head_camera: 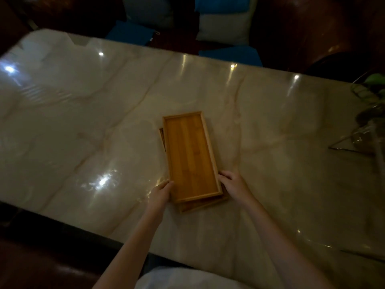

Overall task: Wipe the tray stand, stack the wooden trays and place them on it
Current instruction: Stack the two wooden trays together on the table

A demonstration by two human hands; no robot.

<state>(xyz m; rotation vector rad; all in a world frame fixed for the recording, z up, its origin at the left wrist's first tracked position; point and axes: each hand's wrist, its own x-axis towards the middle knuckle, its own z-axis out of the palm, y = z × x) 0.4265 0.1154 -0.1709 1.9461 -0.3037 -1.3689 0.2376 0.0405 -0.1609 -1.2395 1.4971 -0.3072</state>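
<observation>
While both forearms reach in from near edge, left hand (161,191) closes grip on near left rim of top tray (190,155); right hand (233,184) holds near right rim. Top tray sits on lower tray (200,206), slightly shifted, lower one showing at near end and left side. Stack lies mid tabletop (83,122), glossy marble. Far right: plant (373,94), blurred. Beyond far edge: blue cushions (229,54).

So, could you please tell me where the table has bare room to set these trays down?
The marble table is bare left of the stacked trays and beyond them to the far edge. The right end is crowded by a plant.
</observation>
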